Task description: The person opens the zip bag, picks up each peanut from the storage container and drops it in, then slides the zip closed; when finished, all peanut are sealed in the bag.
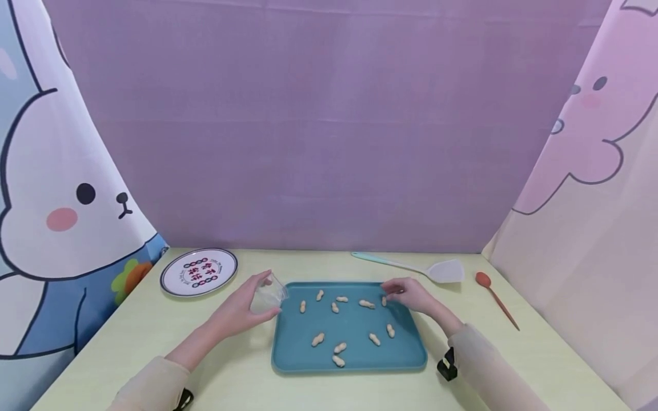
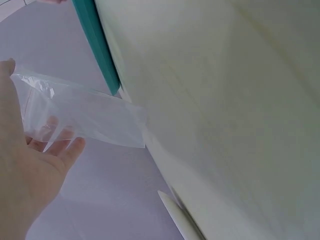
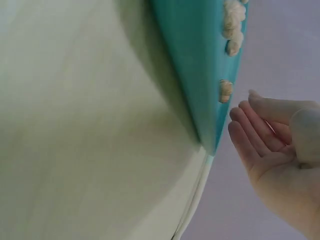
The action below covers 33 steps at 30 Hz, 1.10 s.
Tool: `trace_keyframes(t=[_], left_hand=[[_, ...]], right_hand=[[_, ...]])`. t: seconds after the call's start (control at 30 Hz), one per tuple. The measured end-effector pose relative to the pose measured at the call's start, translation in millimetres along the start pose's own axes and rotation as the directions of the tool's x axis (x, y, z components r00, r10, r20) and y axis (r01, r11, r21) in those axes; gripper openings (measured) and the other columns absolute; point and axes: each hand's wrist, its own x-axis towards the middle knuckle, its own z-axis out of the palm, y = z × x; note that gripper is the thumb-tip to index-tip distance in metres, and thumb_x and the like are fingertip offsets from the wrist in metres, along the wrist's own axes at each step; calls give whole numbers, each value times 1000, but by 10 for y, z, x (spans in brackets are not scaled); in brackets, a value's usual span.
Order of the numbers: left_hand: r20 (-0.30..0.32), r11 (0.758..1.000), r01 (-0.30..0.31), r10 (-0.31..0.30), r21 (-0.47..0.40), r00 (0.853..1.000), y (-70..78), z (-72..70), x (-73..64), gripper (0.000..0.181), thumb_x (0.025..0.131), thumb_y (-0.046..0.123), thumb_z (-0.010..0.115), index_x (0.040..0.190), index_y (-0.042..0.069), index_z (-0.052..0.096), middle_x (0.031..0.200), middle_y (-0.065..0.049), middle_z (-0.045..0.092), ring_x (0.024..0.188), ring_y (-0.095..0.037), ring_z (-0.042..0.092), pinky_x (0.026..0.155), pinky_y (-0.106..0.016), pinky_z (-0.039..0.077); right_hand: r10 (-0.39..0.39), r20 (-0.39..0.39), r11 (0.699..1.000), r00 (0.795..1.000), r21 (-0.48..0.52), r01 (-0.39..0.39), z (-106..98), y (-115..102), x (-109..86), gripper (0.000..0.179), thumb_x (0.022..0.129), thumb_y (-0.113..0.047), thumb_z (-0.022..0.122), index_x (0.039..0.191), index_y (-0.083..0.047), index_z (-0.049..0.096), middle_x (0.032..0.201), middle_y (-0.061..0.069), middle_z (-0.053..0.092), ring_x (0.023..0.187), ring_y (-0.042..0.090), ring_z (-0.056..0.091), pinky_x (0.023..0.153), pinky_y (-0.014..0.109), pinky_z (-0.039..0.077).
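Note:
My left hand [image 1: 241, 308] holds a clear plastic bag [image 1: 269, 295] at the left edge of the teal tray [image 1: 354, 319]. In the left wrist view the bag [image 2: 85, 110] hangs spread between the thumb and the fingers, with nothing visible inside. Several unshelled peanuts [image 1: 367, 303] lie scattered over the tray. Above its back right corner is my right hand [image 1: 411, 294], fingertips close to one peanut [image 1: 384, 301]. The right wrist view shows that hand [image 3: 275, 145] with thumb and fingers apart and nothing between them, beside a peanut [image 3: 226, 91] on the tray.
A white plate [image 1: 199, 272] with red lettering lies at the back left. Behind the tray to the right is a spatula [image 1: 444, 271] with a pale blade. Farther right lies a reddish-brown spoon [image 1: 496, 297]. A purple curtain [image 1: 329, 125] hangs behind the table.

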Motion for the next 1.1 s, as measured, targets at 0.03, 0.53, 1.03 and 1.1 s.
trace_keyframes(t=[0.03, 0.53, 1.03, 1.1], left_hand=[[0, 1000, 2, -2, -2, 1000, -1, -2, -3, 83, 75, 35, 77, 140, 3, 36, 118, -8, 60, 110, -24, 58, 93, -43, 48], [23, 1000, -14, 13, 23, 1000, 11, 10, -15, 84, 77, 42, 74, 142, 7, 35, 121, -7, 59, 113, -24, 57, 94, -44, 48], [19, 1000, 16, -16, 5, 1000, 31, 10, -14, 84, 76, 40, 75, 142, 6, 34, 121, -7, 58, 112, -24, 57, 94, -44, 48], [14, 1000, 24, -24, 10, 1000, 27, 14, -12, 85, 76, 40, 75, 142, 6, 34, 121, -8, 58, 112, -25, 57, 94, -44, 48]], right_hand=[[6, 19, 1000, 1000, 3, -6, 10, 7, 0, 28, 88, 0, 60, 115, 7, 62, 109, 22, 66, 99, 35, 63, 81, 39, 54], [97, 68, 995, 993, -33, -95, 88, 34, -38, 11, 84, -15, 70, 91, -7, 72, 87, 3, 70, 75, 11, 60, 63, 23, 49], [94, 104, 990, 990, 94, -104, -38, 19, -52, 17, 89, -16, 63, 95, 0, 67, 82, 11, 69, 71, 19, 64, 61, 30, 55], [72, 96, 989, 993, 121, -84, -66, -10, -40, 19, 90, -18, 62, 97, 0, 66, 83, 15, 68, 72, 24, 65, 63, 35, 56]])
